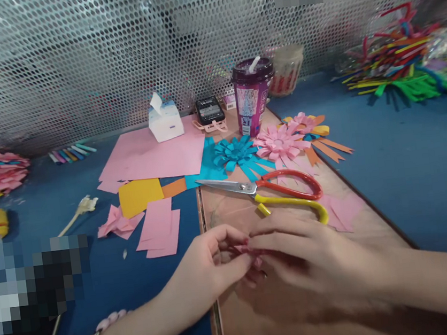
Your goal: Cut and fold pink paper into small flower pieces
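Observation:
My left hand [212, 260] and my right hand [298, 256] meet low in the middle over a brown board [232, 209]. Both pinch a small folded pink paper piece [246, 250] between their fingertips; most of it is hidden by the fingers. Just beyond the hands lie scissors [266, 189] with one red and one yellow handle, blades pointing left. Farther back on the board sit a blue paper flower [238, 152] and a pink paper flower [281, 142].
Pink paper sheets [153, 154], a yellow square [140, 196] and pink scraps [158, 228] lie on the blue table to the left. A tissue box [165, 121], a phone [210, 112] and a purple cup [252, 97] stand at the back by the perforated metal wall. Coloured paper strips [397, 61] pile at right.

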Motion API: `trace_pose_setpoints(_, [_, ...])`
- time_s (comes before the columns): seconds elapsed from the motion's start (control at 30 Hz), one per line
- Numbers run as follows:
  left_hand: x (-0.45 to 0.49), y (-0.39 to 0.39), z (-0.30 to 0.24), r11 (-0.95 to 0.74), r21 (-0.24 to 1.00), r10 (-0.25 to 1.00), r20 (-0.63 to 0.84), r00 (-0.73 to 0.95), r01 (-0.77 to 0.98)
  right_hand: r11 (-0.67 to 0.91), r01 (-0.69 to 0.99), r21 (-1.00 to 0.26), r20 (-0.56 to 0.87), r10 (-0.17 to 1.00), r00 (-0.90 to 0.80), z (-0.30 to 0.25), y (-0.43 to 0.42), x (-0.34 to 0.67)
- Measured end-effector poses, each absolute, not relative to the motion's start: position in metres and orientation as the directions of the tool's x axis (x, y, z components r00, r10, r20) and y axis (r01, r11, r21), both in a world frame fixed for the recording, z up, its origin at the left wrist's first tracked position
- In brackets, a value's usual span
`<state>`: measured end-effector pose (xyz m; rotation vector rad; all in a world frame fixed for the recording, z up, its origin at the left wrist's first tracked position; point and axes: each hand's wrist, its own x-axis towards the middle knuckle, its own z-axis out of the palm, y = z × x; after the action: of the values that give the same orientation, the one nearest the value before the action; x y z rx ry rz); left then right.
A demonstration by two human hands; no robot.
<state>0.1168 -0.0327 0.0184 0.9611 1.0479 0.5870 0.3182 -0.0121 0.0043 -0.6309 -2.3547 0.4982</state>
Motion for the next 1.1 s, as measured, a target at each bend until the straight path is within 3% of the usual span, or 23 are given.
trace_pose_setpoints(0.2, [0.116, -0.034, 0.017, 0.349, 0.924, 0.843, -0.382, 0.379, 0.155, 0.775, 0.327, -0.541, 0.489, 0.606, -0.627, 0.004, -0.015, 0.314])
trace_pose_setpoints(0.4, [0.118, -0.035, 0.017, 0.35, 0.916, 0.84, -0.4, 0.366, 0.197, 0.771, 0.353, -0.53, 0.48, 0.615, -0.626, 0.004, -0.02, 0.314])
trace_pose_setpoints(0.73, [0.117, -0.034, 0.019, 0.352, 0.907, 0.824, -0.417, 0.383, 0.23, 0.55, 0.359, -0.754, 0.266, 0.755, -0.599, 0.021, -0.018, 0.316])
trace_pose_setpoints(0.97, [0.115, -0.034, 0.018, 0.304, 0.925, 0.842, -0.374, 0.389, 0.23, 0.559, 0.335, -0.758, 0.285, 0.747, -0.6, 0.013, -0.015, 0.315])
trace_pose_setpoints(1.1, [0.115, -0.034, 0.02, 0.321, 0.926, 0.832, -0.376, 0.407, 0.198, 0.439, 0.392, -0.809, 0.167, 0.81, -0.562, 0.013, -0.016, 0.314])
